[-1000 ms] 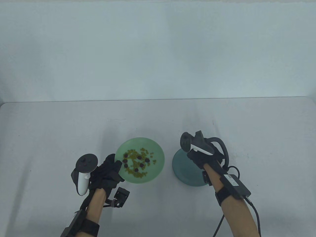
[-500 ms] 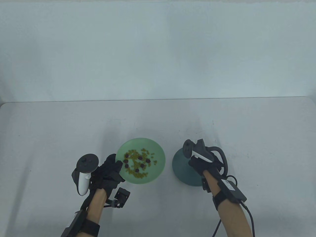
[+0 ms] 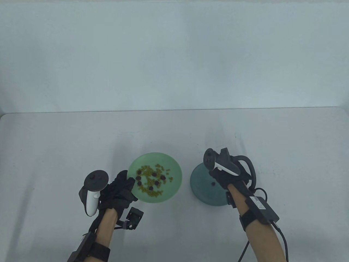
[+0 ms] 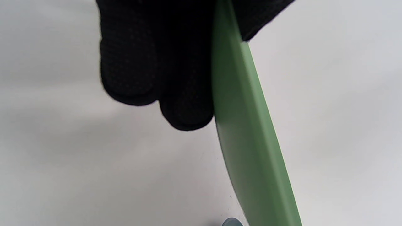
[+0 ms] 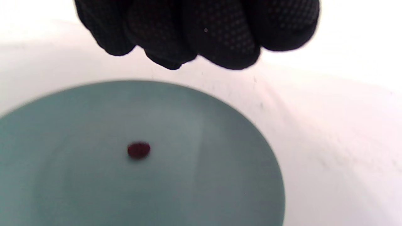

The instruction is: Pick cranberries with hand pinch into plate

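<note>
We see the left hand (image 3: 118, 191) gripping the near-left rim of the green plate (image 3: 174, 185), its fingers (image 4: 185, 110) clamped on the edge, thumb side above and fingertips below in the left wrist view. That plate lies on the worktop (image 3: 54, 152) and carries a scatter of small yellow-green beans (image 3: 152, 192) with several dark cranberries (image 3: 156, 182) among them. Just beside it, to the right, lies the teal plate (image 3: 200, 191), with one cranberry (image 5: 138, 150) resting near its centre. The right hand (image 3: 227, 177) hovers above the far right part of this plate, apart from it. Its fingers (image 5: 220, 40) are bunched together, and we see nothing held between them. The two plates do not touch.
</note>
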Action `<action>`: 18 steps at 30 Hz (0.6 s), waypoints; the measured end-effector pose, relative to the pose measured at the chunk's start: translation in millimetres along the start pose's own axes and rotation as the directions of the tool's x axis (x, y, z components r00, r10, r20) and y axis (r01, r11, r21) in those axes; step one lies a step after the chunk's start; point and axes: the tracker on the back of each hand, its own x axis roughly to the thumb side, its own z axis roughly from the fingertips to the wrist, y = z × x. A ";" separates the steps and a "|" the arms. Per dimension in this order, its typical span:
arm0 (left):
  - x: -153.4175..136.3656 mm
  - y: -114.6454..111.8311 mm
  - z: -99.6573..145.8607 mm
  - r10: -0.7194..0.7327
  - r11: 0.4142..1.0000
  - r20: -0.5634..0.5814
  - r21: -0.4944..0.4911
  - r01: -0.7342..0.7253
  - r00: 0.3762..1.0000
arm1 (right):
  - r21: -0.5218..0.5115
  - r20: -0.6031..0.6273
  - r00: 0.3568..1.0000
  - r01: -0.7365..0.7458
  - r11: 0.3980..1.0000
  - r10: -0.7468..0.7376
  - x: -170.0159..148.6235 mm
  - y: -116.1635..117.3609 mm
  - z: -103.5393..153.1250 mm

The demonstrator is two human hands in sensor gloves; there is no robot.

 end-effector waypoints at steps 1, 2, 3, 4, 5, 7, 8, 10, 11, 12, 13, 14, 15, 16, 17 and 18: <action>-0.1 0.1 0.1 0.002 1.000 0.000 0.000 -0.002 1.000 | -0.019 0.010 1.000 -0.007 1.000 0.007 1.8 -10.2 4.1; 0.0 0.3 0.2 0.003 1.000 -0.001 0.001 -0.003 1.000 | -0.037 0.018 1.000 -0.013 0.999 0.014 4.2 -19.3 7.8; 0.0 0.3 0.3 0.003 1.000 -0.001 0.001 -0.003 1.000 | -0.048 0.026 0.999 -0.016 0.999 0.018 6.5 -26.1 10.6; 0.0 0.5 0.5 0.006 1.000 -0.002 0.002 -0.006 1.000 | -0.065 0.041 0.999 -0.017 0.998 0.020 10.6 -35.9 14.7; 0.0 0.4 0.5 0.006 1.000 -0.003 0.002 -0.006 1.000 | -0.079 0.052 0.998 -0.018 0.997 0.022 14.0 -42.1 17.3; 0.1 0.5 0.4 0.005 1.000 -0.003 0.002 -0.005 1.000 | -0.113 0.085 0.996 -0.028 0.993 0.038 25.4 -57.8 23.5; 0.2 0.7 0.3 0.004 1.000 -0.002 0.001 -0.004 1.000 | -0.126 0.100 0.994 -0.033 0.991 0.046 31.5 -64.1 25.8; 0.3 0.7 0.2 0.002 1.000 -0.002 0.001 -0.002 1.000 | -0.147 0.134 0.989 -0.041 0.988 0.061 45.8 -75.1 30.4; 0.3 0.5 0.3 0.003 1.000 -0.002 0.001 -0.003 1.000 | -0.154 0.147 0.987 -0.045 0.987 0.068 51.5 -78.3 31.9; 0.4 0.5 0.2 0.006 1.000 -0.001 -0.001 -0.006 1.000 | -0.163 0.167 0.983 -0.049 0.985 0.077 60.5 -82.5 33.9; 0.5 0.5 0.3 0.007 1.000 0.000 -0.002 -0.007 1.000 | -0.167 0.180 0.980 -0.053 0.985 0.083 66.4 -84.4 34.8; 0.5 0.4 0.2 0.008 1.000 0.002 -0.003 -0.008 1.000 | -0.168 0.197 0.976 -0.060 0.984 0.093 75.6 -86.3 35.7; 0.7 0.3 0.2 0.007 1.000 0.003 -0.004 -0.007 1.000 | -0.169 0.209 0.973 -0.064 0.984 0.100 81.4 -86.9 36.1; 0.7 0.2 0.2 0.008 1.000 0.004 -0.005 -0.008 1.000 | -0.170 0.226 0.968 -0.068 0.983 0.106 90.0 -87.3 36.4; 0.8 0.1 0.2 0.007 1.000 0.004 -0.006 -0.007 1.000 | -0.168 0.241 0.965 -0.068 0.983 0.108 96.6 -87.0 36.4; 0.8 0.1 0.2 0.007 1.000 0.005 -0.007 -0.007 1.000 | -0.166 0.254 0.961 -0.069 0.984 0.110 102.6 -86.6 36.8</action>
